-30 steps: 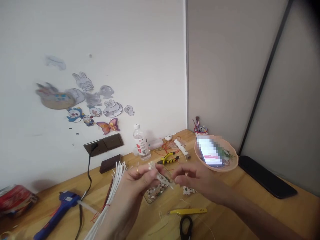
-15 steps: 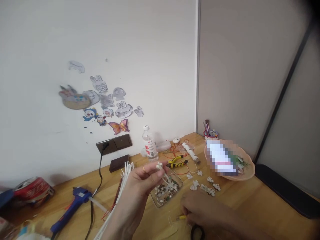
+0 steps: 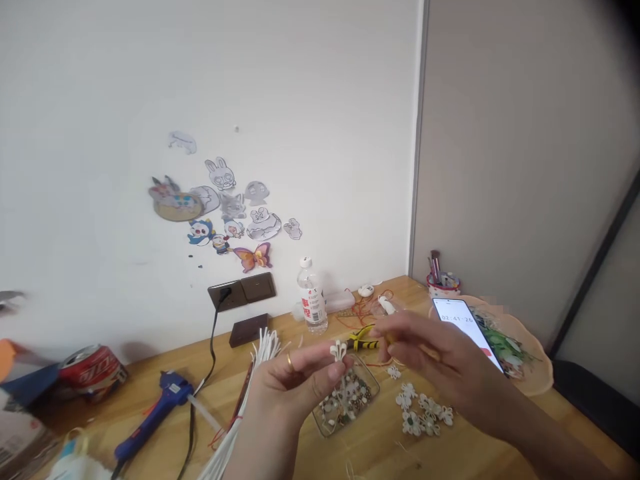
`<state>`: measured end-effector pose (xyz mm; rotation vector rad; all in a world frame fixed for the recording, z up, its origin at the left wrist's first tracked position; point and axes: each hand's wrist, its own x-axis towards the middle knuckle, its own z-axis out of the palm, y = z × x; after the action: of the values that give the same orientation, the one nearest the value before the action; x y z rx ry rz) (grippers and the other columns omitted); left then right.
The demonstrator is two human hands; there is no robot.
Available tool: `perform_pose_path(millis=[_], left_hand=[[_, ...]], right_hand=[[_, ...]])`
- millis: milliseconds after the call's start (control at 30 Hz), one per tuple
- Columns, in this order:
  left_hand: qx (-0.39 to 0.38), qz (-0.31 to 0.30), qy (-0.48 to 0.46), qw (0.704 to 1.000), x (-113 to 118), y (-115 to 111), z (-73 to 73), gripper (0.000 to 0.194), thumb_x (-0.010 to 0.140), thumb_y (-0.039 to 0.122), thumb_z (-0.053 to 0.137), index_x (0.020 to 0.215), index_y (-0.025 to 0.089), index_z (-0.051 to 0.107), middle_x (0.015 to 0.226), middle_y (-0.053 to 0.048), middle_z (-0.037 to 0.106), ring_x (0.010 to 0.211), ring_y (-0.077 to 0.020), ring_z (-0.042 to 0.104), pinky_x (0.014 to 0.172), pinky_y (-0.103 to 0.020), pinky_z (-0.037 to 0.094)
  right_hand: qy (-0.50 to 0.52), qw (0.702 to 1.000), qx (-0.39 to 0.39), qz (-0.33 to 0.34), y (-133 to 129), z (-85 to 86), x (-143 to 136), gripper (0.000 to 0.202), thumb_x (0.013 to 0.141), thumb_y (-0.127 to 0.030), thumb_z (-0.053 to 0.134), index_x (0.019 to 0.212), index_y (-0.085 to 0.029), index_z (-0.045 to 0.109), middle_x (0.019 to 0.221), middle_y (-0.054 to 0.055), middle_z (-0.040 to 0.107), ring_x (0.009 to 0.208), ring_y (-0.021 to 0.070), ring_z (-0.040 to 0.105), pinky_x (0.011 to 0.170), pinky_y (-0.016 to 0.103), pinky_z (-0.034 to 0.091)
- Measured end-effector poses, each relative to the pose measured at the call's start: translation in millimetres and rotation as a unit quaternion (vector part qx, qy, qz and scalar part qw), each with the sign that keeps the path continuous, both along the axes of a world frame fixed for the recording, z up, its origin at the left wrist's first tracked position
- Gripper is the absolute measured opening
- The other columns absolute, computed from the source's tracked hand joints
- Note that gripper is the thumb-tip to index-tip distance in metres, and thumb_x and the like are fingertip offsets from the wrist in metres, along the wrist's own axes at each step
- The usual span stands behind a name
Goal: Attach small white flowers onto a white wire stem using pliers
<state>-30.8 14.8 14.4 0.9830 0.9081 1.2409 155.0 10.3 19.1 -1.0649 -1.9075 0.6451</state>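
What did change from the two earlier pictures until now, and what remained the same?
The right hand, down at the yellow tweezers half a second ago, has risen beside the left hand and seems to hold something yellow, too blurred to name. The left hand still pinches the small white flower piece. The glue gun and bottle stayed put.

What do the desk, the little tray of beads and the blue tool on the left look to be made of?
The desk looks like pale wood or wood laminate, with visible grain. The tray seems clear plastic or glass, since beads show through. The glue gun looks like glossy blue moulded plastic.
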Motion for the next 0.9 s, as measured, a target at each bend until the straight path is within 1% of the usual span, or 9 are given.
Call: perform_pose_path(millis=[100, 167, 267, 367, 500, 700, 900], left_hand=[[-0.004, 0.009, 0.008, 1.0, 2.8, -4.3, 1.9, 0.018, 0.049, 0.025, 0.077, 0.066, 0.019, 0.072, 0.061, -0.002, 0.072, 0.061, -0.0125, 0.063, 0.061, -0.019, 0.047], [-0.001, 0.007, 0.01, 1.0, 4.1, -6.4, 2.8, 0.017, 0.047, 0.025, 0.078, 0.062, 0.019, 0.072, 0.057, -0.001, 0.071, 0.055, -0.0107, 0.06, 0.056, -0.017, 0.045], [-0.013, -0.009, -0.002, 1.0, 5.0, -8.3, 3.8, 0.016, 0.045, 0.025, 0.078, 0.058, 0.019, 0.072, 0.054, -0.002, 0.07, 0.05, -0.0098, 0.059, 0.052, -0.017, 0.044], [-0.023, -0.017, -0.011, 1.0, 5.1, -9.9, 4.4, 0.016, 0.045, 0.025, 0.078, 0.057, 0.019, 0.071, 0.053, -0.002, 0.07, 0.05, -0.0105, 0.06, 0.052, -0.018, 0.045], [-0.024, -0.027, -0.013, 0.999, 5.8, -12.8, 5.7, 0.014, 0.047, 0.023, 0.078, 0.058, 0.018, 0.071, 0.054, -0.002, 0.071, 0.052, -0.0101, 0.061, 0.054, -0.016, 0.045], [-0.017, -0.055, 0.001, 0.998, 6.3, -15.8, 7.2, 0.009, 0.051, 0.022, 0.076, 0.056, 0.018, 0.07, 0.052, 0.0, 0.07, 0.05, -0.0079, 0.06, 0.052, -0.014, 0.044], [-0.031, -0.061, -0.001, 0.998, 5.4, -16.5, 6.5, 0.012, 0.048, 0.022, 0.077, 0.052, 0.017, 0.068, 0.05, -0.002, 0.069, 0.049, -0.01, 0.059, 0.051, -0.017, 0.043]], right_hand=[[-0.019, 0.998, 0.052, 0.0, -6.6, -1.0, -4.0, 0.019, 0.084, -0.024, 0.046, 0.099, -0.034, 0.054, 0.092, -0.005, 0.06, 0.082, 0.0116, 0.056, 0.07, 0.022, 0.042], [-0.019, 0.998, 0.058, 0.0, -7.7, -1.9, -4.7, 0.019, 0.082, -0.024, 0.05, 0.096, -0.036, 0.055, 0.091, -0.006, 0.061, 0.082, 0.0113, 0.055, 0.07, 0.021, 0.043], [-0.007, 0.999, 0.053, -0.001, -6.9, -1.4, -3.9, 0.013, 0.079, -0.026, 0.054, 0.09, -0.032, 0.059, 0.083, -0.004, 0.061, 0.076, 0.0123, 0.056, 0.065, 0.022, 0.044], [-0.013, 0.999, 0.052, 0.009, -6.8, 0.2, -4.0, 0.009, 0.079, -0.028, 0.055, 0.085, -0.028, 0.061, 0.076, -0.003, 0.06, 0.071, 0.0127, 0.055, 0.063, 0.024, 0.043], [-0.01, 0.999, 0.05, 0.012, -8.7, 2.3, -5.8, 0.007, 0.078, -0.026, 0.056, 0.083, -0.028, 0.062, 0.073, -0.004, 0.061, 0.068, 0.0106, 0.055, 0.061, 0.022, 0.042], [0.016, 0.999, 0.015, 0.031, -11.9, 1.7, -7.0, 0.008, 0.079, -0.027, 0.055, 0.08, -0.027, 0.062, 0.064, -0.004, 0.058, 0.058, 0.009, 0.054, 0.052, 0.02, 0.041], [-0.002, 0.997, 0.082, 0.006, -12.7, -1.5, -8.6, 0.007, 0.078, -0.024, 0.057, 0.078, -0.027, 0.063, 0.07, -0.004, 0.062, 0.064, 0.0111, 0.056, 0.059, 0.022, 0.043]])
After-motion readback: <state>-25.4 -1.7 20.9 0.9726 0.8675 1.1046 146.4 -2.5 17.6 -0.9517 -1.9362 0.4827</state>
